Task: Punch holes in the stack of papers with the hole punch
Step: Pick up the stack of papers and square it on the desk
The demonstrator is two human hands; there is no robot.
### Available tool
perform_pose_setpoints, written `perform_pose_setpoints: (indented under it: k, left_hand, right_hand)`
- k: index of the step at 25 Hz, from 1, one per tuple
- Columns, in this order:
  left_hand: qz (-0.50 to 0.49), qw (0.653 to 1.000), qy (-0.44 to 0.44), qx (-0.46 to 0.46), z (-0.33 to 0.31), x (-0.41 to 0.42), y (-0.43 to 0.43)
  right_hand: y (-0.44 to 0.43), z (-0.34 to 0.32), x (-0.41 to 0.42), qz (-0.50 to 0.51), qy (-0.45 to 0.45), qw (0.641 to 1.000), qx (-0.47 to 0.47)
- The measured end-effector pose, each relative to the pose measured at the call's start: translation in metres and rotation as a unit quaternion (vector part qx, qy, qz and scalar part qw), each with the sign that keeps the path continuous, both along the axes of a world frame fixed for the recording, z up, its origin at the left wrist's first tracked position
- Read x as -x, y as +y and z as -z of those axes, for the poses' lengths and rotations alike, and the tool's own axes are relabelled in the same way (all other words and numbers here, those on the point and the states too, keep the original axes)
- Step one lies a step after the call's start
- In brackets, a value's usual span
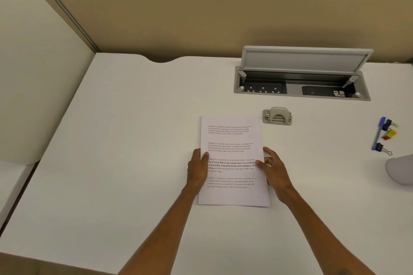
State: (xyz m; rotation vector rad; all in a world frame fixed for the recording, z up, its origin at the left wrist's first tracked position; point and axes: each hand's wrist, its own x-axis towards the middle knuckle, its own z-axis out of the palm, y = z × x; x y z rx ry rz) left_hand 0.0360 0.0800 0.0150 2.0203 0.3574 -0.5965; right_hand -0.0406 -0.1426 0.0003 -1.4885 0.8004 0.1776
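A stack of white printed papers (232,140) lies on the white desk, its long side running away from me. My left hand (197,168) grips its left edge, thumb on top of the sheet. My right hand (273,168) holds the right edge, thumb pressed on the text and fingers loosely curled beside the stack. The grey metal hole punch (277,116) stands on the desk just beyond the stack's far right corner, apart from the paper and from both hands.
An open cable box with sockets (301,87), its lid raised, is set into the desk behind the punch. A blue pen (378,133), binder clips (382,148) and a yellow clip (390,134) lie at the far right. A grey rounded object (401,169) sits at the right edge.
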Motion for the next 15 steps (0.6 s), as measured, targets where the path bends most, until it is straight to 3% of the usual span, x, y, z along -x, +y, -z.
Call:
perform_pose_setpoints:
  k: [3, 6, 9, 12, 15]
  left_hand:
    - [-0.02, 0.999, -0.028, -0.039, 0.003, 0.011, -0.016]
    - [-0.036, 0.998, -0.032, -0.04, 0.005, 0.013, -0.021]
    - [-0.129, 0.992, -0.003, -0.004, 0.008, 0.005, -0.016]
    - [-0.266, 0.961, 0.036, 0.061, 0.014, 0.003, -0.016]
    - [-0.333, 0.931, 0.075, 0.132, 0.017, 0.023, -0.038]
  right_hand:
    - [0.009, 0.003, 0.001, -0.029, -0.01, 0.995, 0.096]
    - [0.013, 0.004, 0.0, -0.063, -0.008, 0.991, 0.114]
    - [-0.001, -0.005, 0.006, -0.036, 0.019, 0.999, -0.025]
    - [-0.013, -0.009, 0.025, 0.054, 0.018, 0.975, -0.215]
    - [0.01, -0.003, 0.039, 0.152, -0.015, 0.948, -0.279]
